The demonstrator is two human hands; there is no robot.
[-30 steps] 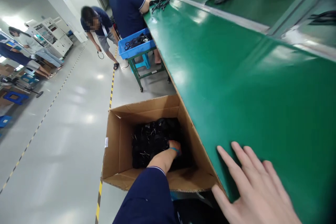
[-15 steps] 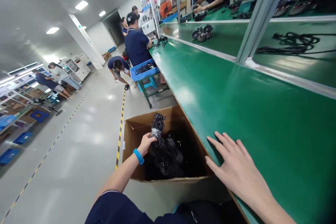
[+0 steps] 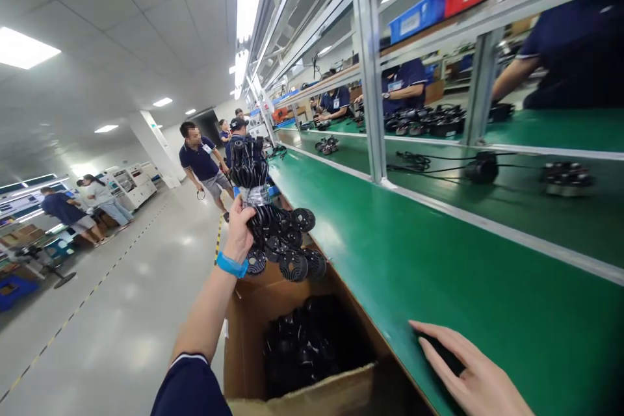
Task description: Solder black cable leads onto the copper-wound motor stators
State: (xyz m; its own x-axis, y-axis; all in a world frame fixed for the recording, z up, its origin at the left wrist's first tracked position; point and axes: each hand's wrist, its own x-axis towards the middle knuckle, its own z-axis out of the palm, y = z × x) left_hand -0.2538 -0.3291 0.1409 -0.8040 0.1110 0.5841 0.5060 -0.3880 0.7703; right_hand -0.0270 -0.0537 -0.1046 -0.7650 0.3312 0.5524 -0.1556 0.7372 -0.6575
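Note:
My left hand [image 3: 240,231] grips a bundle of black cables [image 3: 258,218] at its middle, where clear wrap [image 3: 254,195] binds it. Round, ridged black discs hang from the bundle's lower end, and looped cable stands up above my fist. The bundle is in the air over the cardboard box [image 3: 244,338], beside the edge of the green bench [image 3: 370,260]. More black parts [image 3: 302,344] lie inside the box, too dark to make out singly. My right hand [image 3: 478,364] is low at the bench's near side, fingers stretched out, holding nothing.
A metal post [image 3: 368,78] rises from the bench's far rail. Behind it, a lower green strip carries a round black part with cable [image 3: 480,168] and a silvery cluster [image 3: 568,179]. Co-workers sit beyond. A person [image 3: 197,159] stands in the aisle at left.
My left hand has lifted the cable bundle up out of the box. My right hand sits lower in view, its fingers closer together. The stooping person in the aisle is more upright.

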